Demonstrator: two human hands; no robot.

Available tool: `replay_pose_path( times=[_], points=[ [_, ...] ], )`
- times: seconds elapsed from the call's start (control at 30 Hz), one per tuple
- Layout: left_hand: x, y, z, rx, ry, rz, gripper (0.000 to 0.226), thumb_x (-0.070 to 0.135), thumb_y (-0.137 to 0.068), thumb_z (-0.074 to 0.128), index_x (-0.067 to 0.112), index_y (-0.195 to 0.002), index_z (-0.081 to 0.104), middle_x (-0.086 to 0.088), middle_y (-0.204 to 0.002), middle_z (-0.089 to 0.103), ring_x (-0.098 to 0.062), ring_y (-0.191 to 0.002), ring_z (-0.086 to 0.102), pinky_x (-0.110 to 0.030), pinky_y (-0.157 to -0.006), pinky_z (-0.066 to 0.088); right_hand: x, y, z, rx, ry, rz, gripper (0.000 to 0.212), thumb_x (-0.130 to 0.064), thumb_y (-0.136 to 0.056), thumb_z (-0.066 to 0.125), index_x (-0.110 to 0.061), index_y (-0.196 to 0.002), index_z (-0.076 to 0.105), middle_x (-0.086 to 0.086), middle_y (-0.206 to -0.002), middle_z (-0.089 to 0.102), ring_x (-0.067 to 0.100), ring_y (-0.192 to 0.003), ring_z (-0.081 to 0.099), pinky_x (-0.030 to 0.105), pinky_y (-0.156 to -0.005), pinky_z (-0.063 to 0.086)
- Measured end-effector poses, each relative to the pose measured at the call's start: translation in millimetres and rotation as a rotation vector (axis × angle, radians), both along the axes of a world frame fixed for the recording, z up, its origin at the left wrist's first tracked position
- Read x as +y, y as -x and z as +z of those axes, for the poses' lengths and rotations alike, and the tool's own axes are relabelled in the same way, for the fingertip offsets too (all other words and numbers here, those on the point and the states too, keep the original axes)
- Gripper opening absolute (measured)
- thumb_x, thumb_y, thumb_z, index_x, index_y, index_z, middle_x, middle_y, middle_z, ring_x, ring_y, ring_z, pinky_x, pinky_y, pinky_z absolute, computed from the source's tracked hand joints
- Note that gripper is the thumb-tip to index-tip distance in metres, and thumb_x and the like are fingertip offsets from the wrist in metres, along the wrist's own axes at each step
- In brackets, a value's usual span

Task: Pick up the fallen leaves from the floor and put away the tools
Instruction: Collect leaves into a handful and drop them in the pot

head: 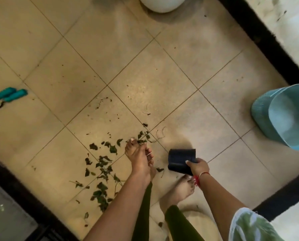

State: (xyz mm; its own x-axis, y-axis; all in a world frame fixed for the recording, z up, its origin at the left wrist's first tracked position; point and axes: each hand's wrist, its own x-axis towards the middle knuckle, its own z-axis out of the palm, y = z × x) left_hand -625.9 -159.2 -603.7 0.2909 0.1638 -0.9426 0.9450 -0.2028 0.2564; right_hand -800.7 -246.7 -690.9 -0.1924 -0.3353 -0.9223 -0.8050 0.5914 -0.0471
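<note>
My left hand [140, 160] pinches a leafy sprig [142, 137] off the floor tiles [145, 66]. My right hand [197, 166] grips a dark blue object [181, 160] just beside it. Teal-handled shears [8, 98] lie well apart, far left. A teal bucket [261, 117] stands far right, showing only its pale inside. Small dark green leaves [101, 173] lie scattered under my left arm.

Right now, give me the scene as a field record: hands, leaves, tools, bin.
left hand: reaches down and pinches leaves at the far end of the scatter
right hand: grips a dark object, kind unclear
leaves: scattered on the tile floor, mostly left of the left hand
shears: teal handles, lying on the floor at far left, untouched
bin: teal, open top, at right, apart from both hands
white pot: at top edge, partly cut off
</note>
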Motion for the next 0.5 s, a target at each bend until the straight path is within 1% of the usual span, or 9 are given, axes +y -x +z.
replay_pose_path(
  times=[0.07,0.1,0.17,0.23,0.27,0.33,0.37,0.43,0.5],
  points=[
    [0,-9,12,0.019,-0.009,0.007,0.014,0.023,-0.096,0.053,0.012,-0.102,0.058,0.003,-0.063,0.052,-0.008,-0.052,0.045,-0.022,-0.052,0.036,-7,-20,19,-0.017,0.053,0.143,0.015,-0.016,-0.085,0.067,-0.007,-0.094,0.061,0.013,-0.093,0.063,0.034,-0.094,0.059,0.039,-0.087,0.049],
    [-2,-14,19,0.031,-0.010,0.013,0.011,0.023,-0.096,0.053,0.013,-0.099,0.058,0.002,-0.063,0.052,-0.008,-0.053,0.045,-0.021,-0.052,0.036,-13,-31,33,-0.024,0.076,0.212,0.012,-0.017,-0.086,0.067,-0.009,-0.090,0.059,0.010,-0.088,0.062,0.033,-0.091,0.059,0.038,-0.084,0.048],
    [-6,-29,37,0.015,-0.008,0.020,0.015,0.022,-0.095,0.055,0.010,-0.104,0.058,0.000,-0.067,0.053,-0.010,-0.055,0.046,-0.022,-0.051,0.038,-30,-54,60,-0.028,0.135,0.364,0.011,-0.018,-0.087,0.064,-0.010,-0.088,0.057,0.007,-0.081,0.060,0.031,-0.084,0.058,0.034,-0.077,0.047],
    [-8,-50,60,-0.004,-0.009,-0.010,0.017,0.021,-0.095,0.055,0.006,-0.101,0.060,-0.002,-0.067,0.054,-0.011,-0.055,0.047,-0.023,-0.050,0.038,-50,-83,88,-0.031,0.200,0.547,0.009,-0.014,-0.089,0.062,-0.007,-0.094,0.060,0.011,-0.086,0.062,0.032,-0.087,0.059,0.028,-0.072,0.041],
    [-10,-62,71,-0.016,-0.003,-0.028,0.017,0.020,-0.096,0.054,0.006,-0.093,0.062,-0.002,-0.065,0.054,-0.012,-0.055,0.047,-0.024,-0.051,0.038,-61,-98,100,-0.030,0.234,0.624,0.012,-0.012,-0.089,0.060,-0.005,-0.099,0.062,0.015,-0.092,0.064,0.034,-0.091,0.060,0.027,-0.071,0.039],
    [-15,-86,91,-0.050,0.001,-0.020,0.022,0.019,-0.095,0.053,0.010,-0.077,0.062,0.000,-0.059,0.054,-0.013,-0.056,0.047,-0.025,-0.055,0.039,-83,-132,120,-0.003,0.303,0.712,0.018,-0.009,-0.088,0.059,-0.004,-0.105,0.065,0.019,-0.101,0.066,0.035,-0.096,0.061,0.029,-0.074,0.041],
    [-17,-97,98,-0.068,0.013,0.005,0.024,0.017,-0.095,0.053,0.012,-0.072,0.061,0.002,-0.055,0.054,-0.013,-0.056,0.047,-0.025,-0.056,0.038,-92,-151,127,0.003,0.334,0.748,0.020,-0.008,-0.088,0.059,-0.003,-0.106,0.065,0.020,-0.103,0.066,0.036,-0.096,0.061,0.031,-0.076,0.044],
    [-17,-121,102,-0.105,0.046,0.109,0.028,0.013,-0.095,0.053,0.015,-0.067,0.057,0.006,-0.047,0.053,-0.012,-0.051,0.044,-0.024,-0.051,0.035,-110,-186,124,-0.005,0.385,0.804,0.020,-0.007,-0.087,0.059,-0.001,-0.105,0.066,0.023,-0.102,0.066,0.037,-0.093,0.061,0.033,-0.076,0.045],
    [-10,-142,93,-0.110,0.051,0.240,0.029,0.015,-0.095,0.053,0.015,-0.066,0.055,0.005,-0.048,0.053,-0.011,-0.047,0.043,-0.024,-0.047,0.035,-126,-219,120,-0.010,0.426,0.954,0.025,-0.011,-0.087,0.060,-0.002,-0.109,0.064,0.024,-0.107,0.063,0.037,-0.095,0.061,0.035,-0.077,0.045]
  ],
)
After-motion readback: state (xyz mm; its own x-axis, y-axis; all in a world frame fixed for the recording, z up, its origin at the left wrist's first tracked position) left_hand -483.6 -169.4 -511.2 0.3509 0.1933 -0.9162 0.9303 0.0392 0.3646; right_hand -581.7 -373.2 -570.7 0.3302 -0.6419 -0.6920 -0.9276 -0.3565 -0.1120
